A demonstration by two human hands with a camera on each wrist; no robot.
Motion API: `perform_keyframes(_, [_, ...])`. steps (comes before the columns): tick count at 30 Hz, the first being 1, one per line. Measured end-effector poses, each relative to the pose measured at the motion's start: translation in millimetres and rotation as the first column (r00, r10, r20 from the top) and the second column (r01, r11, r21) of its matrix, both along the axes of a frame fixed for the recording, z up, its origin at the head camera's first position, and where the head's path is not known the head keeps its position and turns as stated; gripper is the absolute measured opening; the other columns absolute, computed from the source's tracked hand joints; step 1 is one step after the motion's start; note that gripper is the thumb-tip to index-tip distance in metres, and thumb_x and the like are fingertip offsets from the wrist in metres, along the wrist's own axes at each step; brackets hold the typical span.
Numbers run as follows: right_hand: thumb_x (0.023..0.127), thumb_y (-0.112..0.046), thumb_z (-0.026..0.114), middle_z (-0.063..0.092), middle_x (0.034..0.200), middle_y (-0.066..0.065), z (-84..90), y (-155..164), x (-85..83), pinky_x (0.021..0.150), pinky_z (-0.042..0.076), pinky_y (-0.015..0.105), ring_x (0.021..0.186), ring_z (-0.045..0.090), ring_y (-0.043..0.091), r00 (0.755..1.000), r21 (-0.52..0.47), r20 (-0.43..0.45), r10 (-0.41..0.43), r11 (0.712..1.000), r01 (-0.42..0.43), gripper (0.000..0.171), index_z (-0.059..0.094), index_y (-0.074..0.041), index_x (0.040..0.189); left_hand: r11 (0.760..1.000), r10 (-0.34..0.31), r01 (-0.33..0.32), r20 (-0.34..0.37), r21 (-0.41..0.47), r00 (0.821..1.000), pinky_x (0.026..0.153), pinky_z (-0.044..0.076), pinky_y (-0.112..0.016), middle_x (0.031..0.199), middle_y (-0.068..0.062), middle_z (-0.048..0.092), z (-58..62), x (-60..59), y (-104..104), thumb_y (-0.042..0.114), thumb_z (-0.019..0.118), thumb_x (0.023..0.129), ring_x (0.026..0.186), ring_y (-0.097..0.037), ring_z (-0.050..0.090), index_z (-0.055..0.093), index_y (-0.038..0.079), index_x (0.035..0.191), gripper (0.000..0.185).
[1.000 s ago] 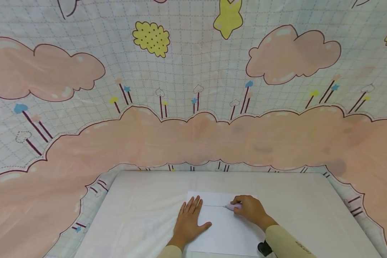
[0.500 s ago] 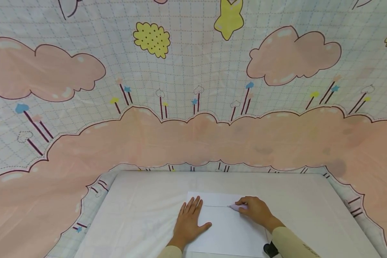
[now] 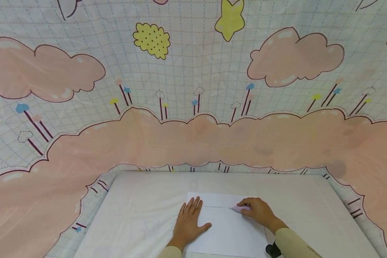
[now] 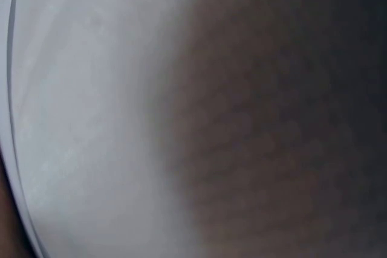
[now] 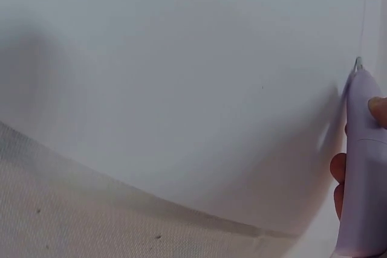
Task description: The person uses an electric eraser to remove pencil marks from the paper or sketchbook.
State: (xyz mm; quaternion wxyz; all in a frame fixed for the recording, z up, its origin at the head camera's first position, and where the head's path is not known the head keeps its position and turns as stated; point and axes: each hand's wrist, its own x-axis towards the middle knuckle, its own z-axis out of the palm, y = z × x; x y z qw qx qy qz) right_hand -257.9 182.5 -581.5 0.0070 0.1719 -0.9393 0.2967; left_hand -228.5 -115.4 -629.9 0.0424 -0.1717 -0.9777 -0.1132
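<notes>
A white sheet of paper (image 3: 227, 229) lies on a white table (image 3: 142, 211). My left hand (image 3: 188, 222) rests flat on the sheet's left part, fingers straight and spread. My right hand (image 3: 256, 211) grips a pale lilac pen-shaped tool (image 3: 240, 208) whose tip touches the paper at the right end of a thin line (image 3: 217, 206). In the right wrist view the lilac tool (image 5: 363, 161) stands at the right edge, its tip on the paper (image 5: 181, 89), with fingertips (image 5: 378, 110) on it. The left wrist view is a blur of white and dark.
A cartoon cloud-and-star cloth (image 3: 193, 107) hangs behind the table and drapes round its sides. A small black object (image 3: 272, 249) sits near my right sleeve at the bottom edge. Bare white tabletop lies left and right of the sheet.
My right hand and the lilac tool have slid to the right along the paper, and the thin line has grown longer. The left hand has stayed in place.
</notes>
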Motion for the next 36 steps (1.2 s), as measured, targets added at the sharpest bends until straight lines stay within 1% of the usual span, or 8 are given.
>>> perform_keyframes(8, [0.08, -0.014, 0.079, 0.074, 0.105, -0.003, -0.9, -8.1, -2.1, 0.09, 0.055, 0.045, 0.102, 0.068, 0.021, 1.0, -0.003, 0.008, 0.003, 1.0, -0.003, 0.018, 0.077, -0.019, 0.097, 1.0, -0.001, 0.001, -0.008, 0.003, 1.0, 0.123, 0.014, -0.047, 0.164, 0.002, 0.022, -0.1, 0.3, 0.2, 0.08, 0.038, 0.087, 0.152, -0.022, 0.018, 0.031, 0.017, 0.155, 0.094])
perform_keyframes(14, [0.079, -0.012, 0.079, 0.074, 0.105, -0.001, 1.5, -15.1, -1.3, 0.089, 0.055, 0.046, 0.1, 0.067, 0.021, 1.0, -0.024, 0.029, -0.01, 1.0, 0.01, 0.018, 0.077, -0.019, 0.096, 1.0, -0.001, 0.001, -0.011, 0.012, 1.0, 0.123, 0.014, -0.048, 0.164, 0.002, 0.022, 0.3, 1.3, 0.7, 0.078, 0.041, 0.087, 0.152, -0.022, 0.018, 0.031, 0.016, 0.155, 0.093])
perform_keyframes(20, [0.08, -0.014, 0.08, 0.074, 0.105, -0.003, -3.0, -19.5, -4.0, 0.09, 0.055, 0.044, 0.1, 0.067, 0.019, 0.999, -0.003, 0.032, -0.031, 0.999, 0.032, 0.018, 0.077, -0.021, 0.096, 1.0, 0.0, 0.0, -0.019, 0.01, 1.0, 0.123, 0.014, -0.048, 0.164, 0.002, 0.022, 0.0, 2.4, 1.1, 0.078, 0.041, 0.087, 0.151, -0.022, 0.018, 0.031, 0.017, 0.155, 0.093])
perform_keyframes(24, [0.08, -0.013, 0.079, 0.074, 0.106, -0.002, -4.6, -23.7, -4.6, 0.092, 0.054, 0.046, 0.102, 0.067, 0.021, 0.999, -0.008, 0.045, -0.031, 0.999, 0.031, 0.018, 0.077, -0.021, 0.096, 1.0, 0.002, -0.003, -0.026, -0.005, 1.0, 0.123, 0.015, -0.047, 0.164, 0.003, 0.022, -1.3, 2.1, 1.3, 0.079, 0.04, 0.086, 0.151, -0.022, 0.019, 0.031, 0.017, 0.155, 0.093])
perform_keyframes(31, [0.08, -0.011, 0.078, 0.074, 0.104, 0.0, -2.9, -30.1, -3.2, 0.093, 0.054, 0.047, 0.102, 0.067, 0.023, 0.999, -0.026, 0.032, -0.005, 1.0, 0.006, 0.017, 0.077, -0.018, 0.096, 1.0, 0.003, -0.004, -0.038, -0.004, 0.999, 0.122, 0.016, -0.048, 0.163, 0.002, 0.024, -1.3, 3.1, 1.8, 0.079, 0.041, 0.086, 0.151, -0.023, 0.02, 0.033, 0.016, 0.155, 0.093])
perform_keyframes(36, [0.079, -0.012, 0.078, 0.074, 0.104, 0.0, -4.0, -30.3, -3.8, 0.091, 0.055, 0.047, 0.101, 0.068, 0.022, 1.0, -0.014, 0.02, -0.007, 1.0, 0.008, 0.017, 0.077, -0.019, 0.095, 1.0, 0.002, -0.002, -0.047, 0.003, 0.999, 0.122, 0.017, -0.048, 0.163, 0.0, 0.026, 0.8, 4.2, 1.8, 0.077, 0.043, 0.086, 0.151, -0.024, 0.021, 0.034, 0.015, 0.154, 0.092])
